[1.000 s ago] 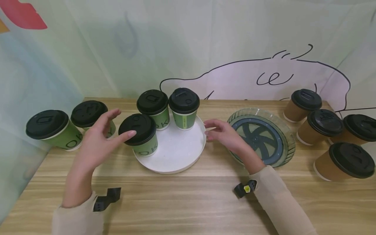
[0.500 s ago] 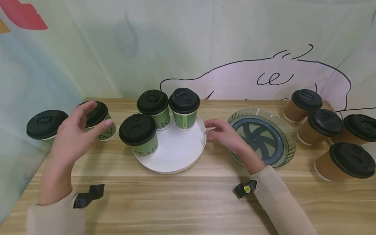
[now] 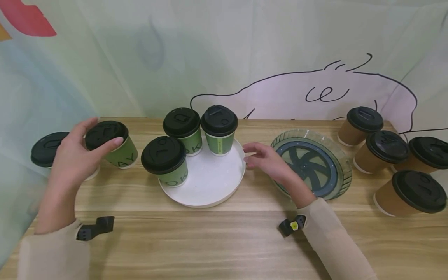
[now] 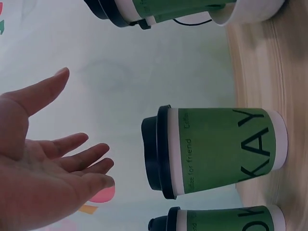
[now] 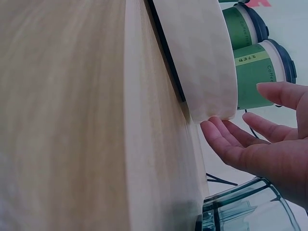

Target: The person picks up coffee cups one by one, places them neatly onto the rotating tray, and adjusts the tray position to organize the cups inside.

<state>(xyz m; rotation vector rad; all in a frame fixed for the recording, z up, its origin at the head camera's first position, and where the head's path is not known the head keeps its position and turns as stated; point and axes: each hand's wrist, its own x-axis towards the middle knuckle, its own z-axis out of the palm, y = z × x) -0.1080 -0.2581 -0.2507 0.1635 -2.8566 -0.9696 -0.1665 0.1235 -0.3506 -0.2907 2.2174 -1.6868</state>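
Note:
My left hand [image 3: 75, 155] hovers by a green paper coffee cup [image 3: 123, 154] with a black lid, thumb and fingers spread around the lid's near side. In the left wrist view a gap separates the fingers from that cup's lid [image 4: 156, 153]. Partly behind the hand stands another lidded green cup [image 3: 45, 149]. My right hand [image 3: 267, 159] touches the edge of a thick round white stand [image 3: 213, 186] with its fingertips, the thumb raised apart in the right wrist view. On the stand sit three green lidded cups, including a front one [image 3: 173, 175] at its left edge.
Right of the stand lies a clear ribbed dish [image 3: 344, 181] with a dark blue vaned disc [image 3: 308, 165] in it. Several brown lidded cups, one of them a front cup [image 3: 392, 196], stand at the far right of the wooden table [image 3: 196, 245]. A printed cloth [image 3: 224, 54] hangs behind.
My left hand has moved left, away from the front cup on the stand, to beside the green cups at the left. The right hand and the cups have stayed put.

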